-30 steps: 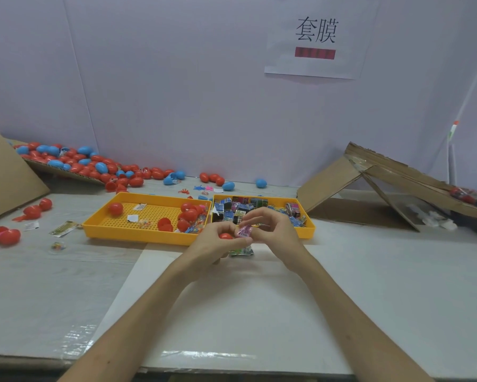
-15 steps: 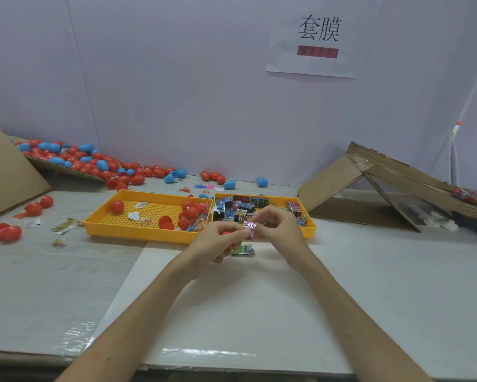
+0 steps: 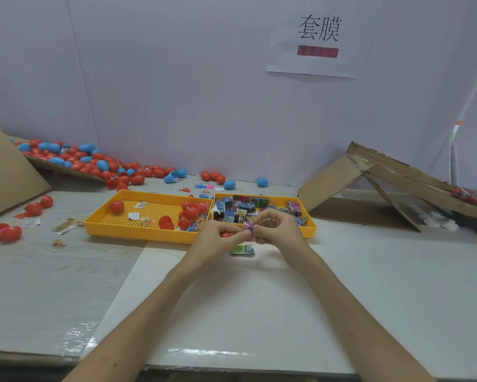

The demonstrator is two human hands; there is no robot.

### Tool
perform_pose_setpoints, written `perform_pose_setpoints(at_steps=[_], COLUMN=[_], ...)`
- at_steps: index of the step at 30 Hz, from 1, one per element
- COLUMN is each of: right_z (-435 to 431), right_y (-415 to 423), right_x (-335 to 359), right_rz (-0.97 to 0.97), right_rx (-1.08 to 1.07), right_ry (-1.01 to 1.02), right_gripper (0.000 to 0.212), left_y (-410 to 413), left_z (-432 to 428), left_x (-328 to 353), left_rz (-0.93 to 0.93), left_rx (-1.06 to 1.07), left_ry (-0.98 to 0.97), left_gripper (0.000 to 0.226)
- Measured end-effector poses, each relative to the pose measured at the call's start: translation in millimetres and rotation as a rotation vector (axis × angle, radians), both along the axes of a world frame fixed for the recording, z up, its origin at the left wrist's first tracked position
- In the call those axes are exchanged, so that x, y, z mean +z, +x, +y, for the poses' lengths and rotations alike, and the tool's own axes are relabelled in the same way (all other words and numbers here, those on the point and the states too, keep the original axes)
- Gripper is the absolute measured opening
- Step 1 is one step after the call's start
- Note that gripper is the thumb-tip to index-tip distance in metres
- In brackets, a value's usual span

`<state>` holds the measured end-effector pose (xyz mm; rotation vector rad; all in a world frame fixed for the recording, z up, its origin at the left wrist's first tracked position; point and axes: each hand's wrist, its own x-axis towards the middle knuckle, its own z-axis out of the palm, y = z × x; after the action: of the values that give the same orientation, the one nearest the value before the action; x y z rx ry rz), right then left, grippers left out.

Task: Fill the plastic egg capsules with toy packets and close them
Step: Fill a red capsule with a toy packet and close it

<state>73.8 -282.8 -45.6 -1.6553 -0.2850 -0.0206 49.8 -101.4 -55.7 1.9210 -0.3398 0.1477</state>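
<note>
Nearer the camera than the packet tray, a white sheet runs bare to the table's front edge, crossed only by the two forearms. To the right of the packet tray a cardboard ramp slants up over the table; to its left, touching side by side, sits a perforated yellow tray holding several red capsules and a few scraps. Beyond that one, further left and back, a heap of red and blue eggs spills along the pale wall, which carries a paper sign above.

Both hands meet just in front of the packet tray's near rim. The left hand curls round a red capsule half (only a sliver shows between the fingers), while the right hand pinches a pink toy packet at the capsule's mouth, with the left thumb touching it too. A green packet lies flat on the sheet directly beneath the hands.
</note>
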Motion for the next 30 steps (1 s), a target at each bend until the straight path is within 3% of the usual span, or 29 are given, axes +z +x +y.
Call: perform_pose_setpoints(at_steps=[6,18,23,28,30], right_z=[-0.7,3.6,4.8,1.0,-2.5], right_y=[-2.6,-6.7,-8.1,-5.0,-2.4], right_x=[4.5,4.6,7.1,9.4,10.2], right_rz=[0.059,-0.026,-0.064,-0.043,-0.028], right_rx=[0.103,0.118,0.081,-0.048,-0.090], right_ry=[0.170,0.094,0.096,0.163,0.227], right_gripper=[0.018,0.019,0.015,0.023,0.027], left_y=[-0.4,0.5,-2.8,-5.0,-4.8], left_z=[0.3,2.5,-0.4,-3.8,-4.9], left_x=[3.1,1.5,3.9,9.9,11.3], left_rz=[-0.028,0.053,0.104,0.240,0.274], left_rx=[0.062,0.033,-0.021,-0.133,-0.130], left_ry=[-0.033,-0.064,-0.106,-0.232,-0.280], left_gripper=[0.023,0.034,0.062,0.028,0.031])
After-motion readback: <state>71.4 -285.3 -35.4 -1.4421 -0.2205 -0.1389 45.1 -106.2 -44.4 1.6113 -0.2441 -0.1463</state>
